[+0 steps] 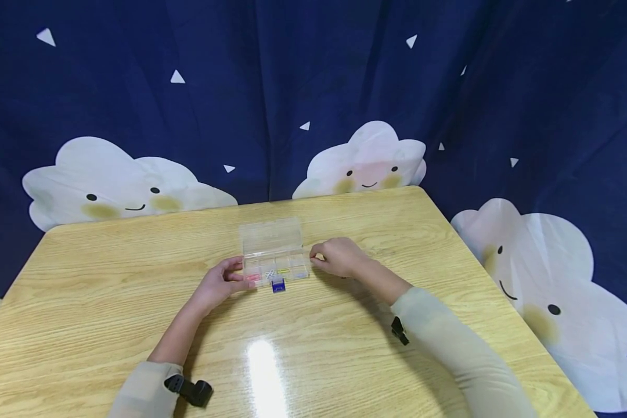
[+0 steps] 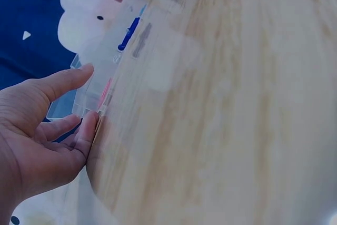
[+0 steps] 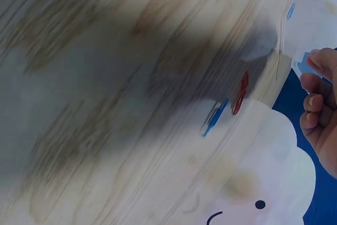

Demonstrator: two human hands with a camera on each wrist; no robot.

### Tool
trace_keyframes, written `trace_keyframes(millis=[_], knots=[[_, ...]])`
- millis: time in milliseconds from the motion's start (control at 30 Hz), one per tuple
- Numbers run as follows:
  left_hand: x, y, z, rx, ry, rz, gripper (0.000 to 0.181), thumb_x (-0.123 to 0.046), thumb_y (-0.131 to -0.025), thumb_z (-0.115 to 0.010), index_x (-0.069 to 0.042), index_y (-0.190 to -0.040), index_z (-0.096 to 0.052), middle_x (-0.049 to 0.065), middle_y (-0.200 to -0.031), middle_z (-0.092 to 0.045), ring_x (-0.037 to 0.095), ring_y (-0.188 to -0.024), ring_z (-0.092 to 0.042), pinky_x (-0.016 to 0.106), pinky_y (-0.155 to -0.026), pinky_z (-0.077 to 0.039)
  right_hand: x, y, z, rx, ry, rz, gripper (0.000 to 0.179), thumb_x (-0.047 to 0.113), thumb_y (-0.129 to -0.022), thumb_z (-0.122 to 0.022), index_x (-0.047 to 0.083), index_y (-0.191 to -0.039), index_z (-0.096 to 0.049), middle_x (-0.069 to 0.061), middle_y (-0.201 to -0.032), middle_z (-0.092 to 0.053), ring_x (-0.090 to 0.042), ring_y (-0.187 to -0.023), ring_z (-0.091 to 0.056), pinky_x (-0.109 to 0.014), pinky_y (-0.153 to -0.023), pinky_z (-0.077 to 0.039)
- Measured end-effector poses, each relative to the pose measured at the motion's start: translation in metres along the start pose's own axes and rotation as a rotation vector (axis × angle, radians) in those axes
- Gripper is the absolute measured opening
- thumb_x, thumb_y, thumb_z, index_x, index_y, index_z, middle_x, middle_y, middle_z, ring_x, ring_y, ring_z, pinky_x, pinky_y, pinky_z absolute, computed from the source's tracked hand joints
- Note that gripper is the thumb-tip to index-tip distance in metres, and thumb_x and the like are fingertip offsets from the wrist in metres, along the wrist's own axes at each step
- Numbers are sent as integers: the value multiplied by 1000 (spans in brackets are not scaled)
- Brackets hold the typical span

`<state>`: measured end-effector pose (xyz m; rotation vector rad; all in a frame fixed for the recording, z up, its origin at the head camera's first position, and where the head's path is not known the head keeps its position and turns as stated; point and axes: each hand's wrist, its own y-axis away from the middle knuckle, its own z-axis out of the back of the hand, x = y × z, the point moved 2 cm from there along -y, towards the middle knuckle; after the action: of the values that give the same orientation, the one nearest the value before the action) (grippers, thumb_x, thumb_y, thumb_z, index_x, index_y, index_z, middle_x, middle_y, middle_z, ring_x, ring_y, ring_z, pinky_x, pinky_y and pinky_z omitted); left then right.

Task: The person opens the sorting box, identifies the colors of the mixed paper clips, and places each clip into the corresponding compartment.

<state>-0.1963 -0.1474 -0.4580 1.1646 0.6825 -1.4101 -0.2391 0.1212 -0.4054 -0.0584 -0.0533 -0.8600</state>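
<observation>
A clear plastic compartment box (image 1: 263,267) lies on the table with its clear lid (image 1: 271,237) tipped back. A blue latch (image 1: 278,285) hangs at its front. Small pink-red (image 1: 253,277), white (image 1: 270,274) and yellow pieces (image 1: 283,271) lie in its compartments. My left hand (image 1: 222,285) holds the box's left end, thumb toward the front corner and curled fingers at the side. Beside the right end is my right hand (image 1: 339,257), fingers curled, tips close to the edge. Whether they pinch the edge or something small is unclear.
In the right wrist view, a blue paper clip (image 3: 216,118) and a red paper clip (image 3: 240,93) lie on the wooden table (image 1: 136,273) near the box's right end. The right forearm mostly covers that spot in the head view. A dark blue curtain (image 1: 214,104) with clouds hangs behind.
</observation>
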Motion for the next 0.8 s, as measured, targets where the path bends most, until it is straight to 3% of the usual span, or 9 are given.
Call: trace_keyframes(millis=[133,300,567,800], knots=[[0,0,0,7,4,2,76,-22,-73,-71,-6,-135,-31,15,-131,-40,25,-101,-47,23,-70,-44,-7,5,1,16,5,-13,19,29,-88,-51,20,-97,-66,7,-83,-68,-3,-57,-54,-26,-59,-47],[0,0,0,5,-5,-1,76,-23,-73,-72,-7,-135,-31,15,-131,-40,24,-101,-47,23,-69,-44,-15,14,2,54,-14,-44,19,29,-89,-50,20,-98,-65,7,-70,-66,-2,-44,-46,-23,-49,-41],[-1,1,0,1,-13,-4,76,-24,-72,-72,-7,-135,-32,15,-129,-41,24,-99,-48,23,-69,-44,-25,24,-2,51,-13,-62,19,29,-88,-51,19,-98,-65,9,-61,-62,-1,-42,-43,-21,-48,-38],[0,0,1,0,-11,-3,77,-24,-71,-73,-7,-135,-33,15,-130,-41,24,-99,-48,24,-70,-44,-33,33,-6,51,-20,-63,17,27,-88,-52,19,-95,-66,8,-66,-64,-1,-42,-42,-19,-44,-35]])
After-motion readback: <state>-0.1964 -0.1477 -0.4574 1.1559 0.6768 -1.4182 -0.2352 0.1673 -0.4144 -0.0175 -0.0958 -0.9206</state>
